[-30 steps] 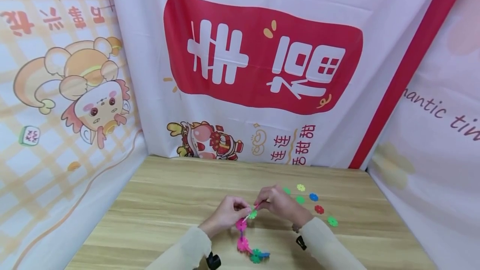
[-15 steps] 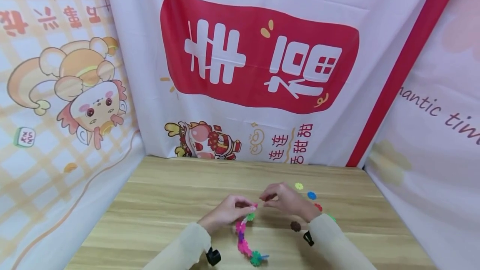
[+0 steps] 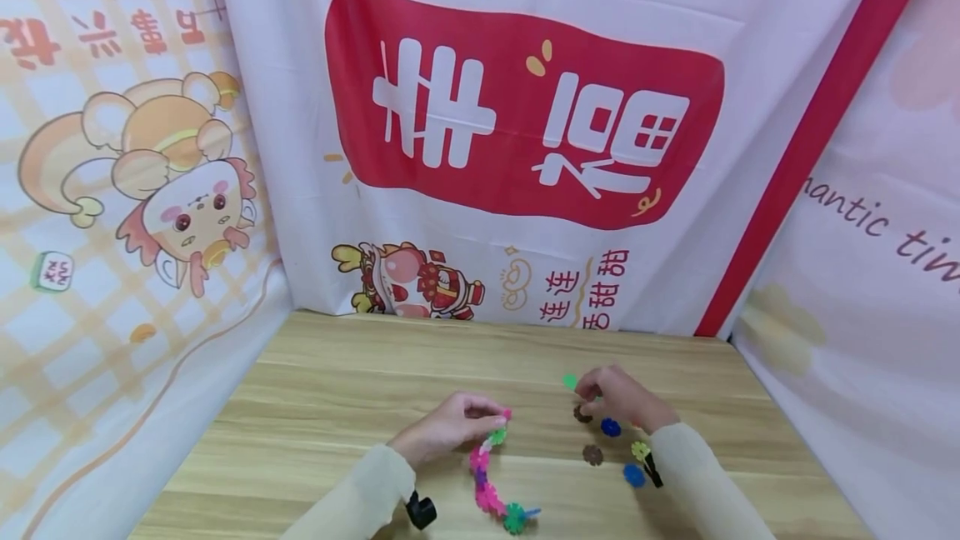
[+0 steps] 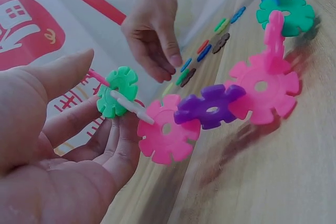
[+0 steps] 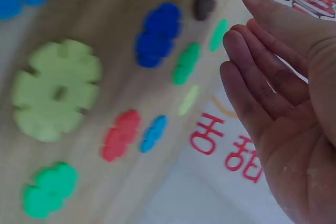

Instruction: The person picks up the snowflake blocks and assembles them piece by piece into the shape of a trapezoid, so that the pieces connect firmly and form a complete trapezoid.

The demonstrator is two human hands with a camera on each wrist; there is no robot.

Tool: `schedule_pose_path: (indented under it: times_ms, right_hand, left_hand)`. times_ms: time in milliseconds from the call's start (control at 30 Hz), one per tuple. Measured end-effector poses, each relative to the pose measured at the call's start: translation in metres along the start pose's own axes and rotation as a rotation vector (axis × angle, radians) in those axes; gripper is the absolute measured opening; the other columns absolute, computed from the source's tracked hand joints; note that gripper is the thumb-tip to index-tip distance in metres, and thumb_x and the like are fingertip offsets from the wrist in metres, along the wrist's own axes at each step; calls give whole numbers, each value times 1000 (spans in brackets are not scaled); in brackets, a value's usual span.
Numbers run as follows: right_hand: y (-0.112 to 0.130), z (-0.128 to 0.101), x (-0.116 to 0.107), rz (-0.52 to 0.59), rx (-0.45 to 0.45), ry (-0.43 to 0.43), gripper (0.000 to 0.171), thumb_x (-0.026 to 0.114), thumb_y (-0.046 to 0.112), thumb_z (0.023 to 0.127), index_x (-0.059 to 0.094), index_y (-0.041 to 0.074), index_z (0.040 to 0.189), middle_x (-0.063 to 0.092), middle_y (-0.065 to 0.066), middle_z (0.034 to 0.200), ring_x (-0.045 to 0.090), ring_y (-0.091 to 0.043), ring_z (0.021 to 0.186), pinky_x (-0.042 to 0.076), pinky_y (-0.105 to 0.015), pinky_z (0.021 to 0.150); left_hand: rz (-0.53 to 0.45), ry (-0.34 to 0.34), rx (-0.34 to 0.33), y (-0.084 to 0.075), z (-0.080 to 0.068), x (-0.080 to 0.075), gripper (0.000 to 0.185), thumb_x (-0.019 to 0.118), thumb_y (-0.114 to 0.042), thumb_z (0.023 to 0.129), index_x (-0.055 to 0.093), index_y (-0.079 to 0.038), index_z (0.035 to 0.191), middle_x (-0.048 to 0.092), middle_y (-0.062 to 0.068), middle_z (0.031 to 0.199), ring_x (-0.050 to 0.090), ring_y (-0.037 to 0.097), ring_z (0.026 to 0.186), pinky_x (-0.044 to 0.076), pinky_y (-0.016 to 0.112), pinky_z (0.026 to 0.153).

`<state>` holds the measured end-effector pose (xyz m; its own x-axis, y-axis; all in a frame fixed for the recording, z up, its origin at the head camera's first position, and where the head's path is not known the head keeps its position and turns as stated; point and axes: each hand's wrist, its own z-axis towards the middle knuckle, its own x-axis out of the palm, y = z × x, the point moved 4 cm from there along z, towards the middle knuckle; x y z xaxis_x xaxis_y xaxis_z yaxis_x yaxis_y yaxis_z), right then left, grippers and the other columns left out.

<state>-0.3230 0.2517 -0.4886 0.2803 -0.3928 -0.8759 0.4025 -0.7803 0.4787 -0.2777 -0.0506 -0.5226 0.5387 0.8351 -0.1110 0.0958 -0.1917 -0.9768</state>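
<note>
Left hand [image 3: 442,430] pinches top end of snowflake-disc chain [image 3: 487,473]; chain's long axis trails from hand toward person. Right hand [image 3: 618,398], fingers relaxed, empty, hovers over loose discs [image 3: 611,427] right of chain, nearer them.

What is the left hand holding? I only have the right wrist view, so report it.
Observer: The left hand pinches the green end piece of a chain of interlocked plastic flowers.
Operator: Tell me where that chain lies.
Observer: The hand lifts one end; the rest appears to rest on the wooden table, running back toward the person.
Operator: Place the right hand against it.
Observer: The right hand hovers apart from the chain, over the loose pieces; a brown piece lies between them.
</note>
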Motion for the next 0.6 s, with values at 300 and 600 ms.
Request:
schedule_pose_path:
  times_ms: [300,600]
  right_hand:
    - [-12,-4,16,52,-32,-2,15,83,8,91,79,7,105,76,-4,100,68,-13,88,61,-28,75]
    - [-5,-2,10,53,-40,-16,8,81,9,92,75,10,87,72,4,82,59,-5,72,53,-21,65]
  left_hand:
    - [-22,16,10,2,-1,-4,40,75,-29,100,71,-6,133,75,7,120,69,15,98,60,30,87]
    - [-41,13,8,2,-1,-4,39,75,-26,99,70,-5,132,73,11,124,69,16,102,60,31,92]
